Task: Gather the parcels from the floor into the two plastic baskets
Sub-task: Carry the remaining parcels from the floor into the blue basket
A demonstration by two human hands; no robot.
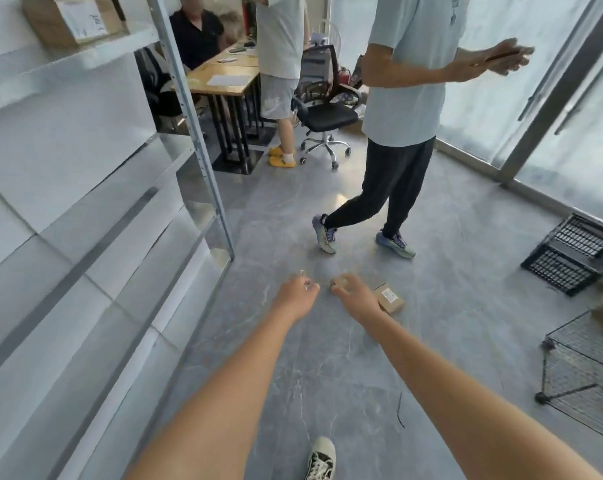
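Observation:
A small brown cardboard parcel [390,299] with a white label lies on the grey floor, just right of my right hand [355,296]. That hand's fingers curl around a smaller tan parcel [337,282], which is mostly hidden by them. My left hand [298,291] is stretched out beside it, fingers loosely bent and holding nothing. A black plastic basket [575,254] lies tipped on its side on the floor at the far right, well away from both hands.
A person in black trousers [393,181] stands just beyond the parcels. Metal shelving [85,202] runs along the left with a box on top. A black wire mesh cube [587,368] stands at right. A desk, an office chair [324,116] and other people are farther back.

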